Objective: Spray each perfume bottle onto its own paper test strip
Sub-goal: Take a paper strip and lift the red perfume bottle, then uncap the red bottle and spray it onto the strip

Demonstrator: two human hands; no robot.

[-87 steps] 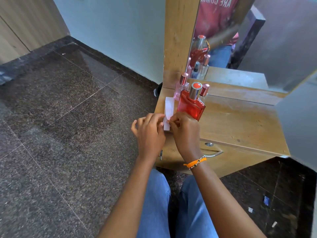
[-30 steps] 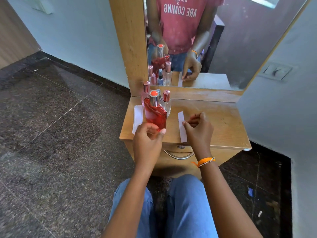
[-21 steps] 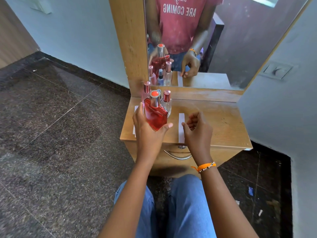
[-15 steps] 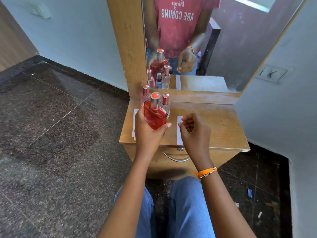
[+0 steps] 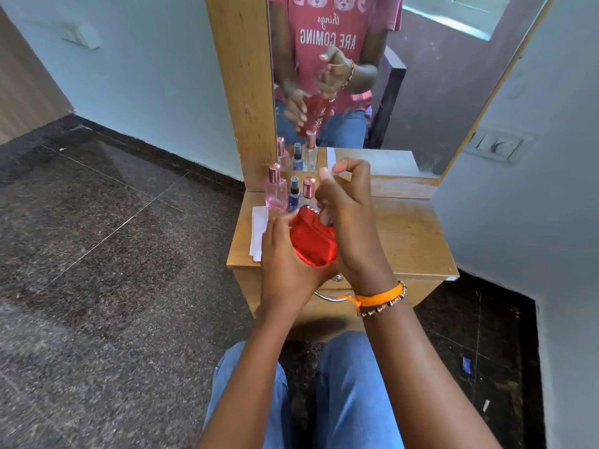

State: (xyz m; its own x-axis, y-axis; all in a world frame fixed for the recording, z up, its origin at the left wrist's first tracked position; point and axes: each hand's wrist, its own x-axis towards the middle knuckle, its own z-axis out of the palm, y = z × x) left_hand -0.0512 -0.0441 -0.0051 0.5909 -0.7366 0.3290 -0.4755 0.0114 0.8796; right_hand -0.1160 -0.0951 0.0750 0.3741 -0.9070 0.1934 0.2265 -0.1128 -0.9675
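1. Head view is showing the left hand (image 5: 285,254) curling round the lower body of the red perfume bottle (image 5: 313,238), holding it off the wooden table (image 5: 411,238) at the centre of the frame.
2. The right hand (image 5: 348,218) is hovering over the bottle's top with fingers bent. It seems to be closing on the cap, but the cap is hidden behind it, so the grip cannot be told.
3. The bottle is looking like thick glass: probably heavy for its size, stiff, smooth and likely slippery, and breakable if dropped onto the stone floor. The person is sensibly taking it by the broad flat sides low down, leaving the top free.
4. The paper strips (image 5: 259,233) are lying at the left edge of the table, just left of the left hand. They are looking thin, light and floppy, best pinched at one end.
5. The pink bottle (image 5: 276,192), small blue bottle (image 5: 294,197) and a rose-capped bottle (image 5: 308,189) are standing behind, near the mirror (image 5: 437,92).
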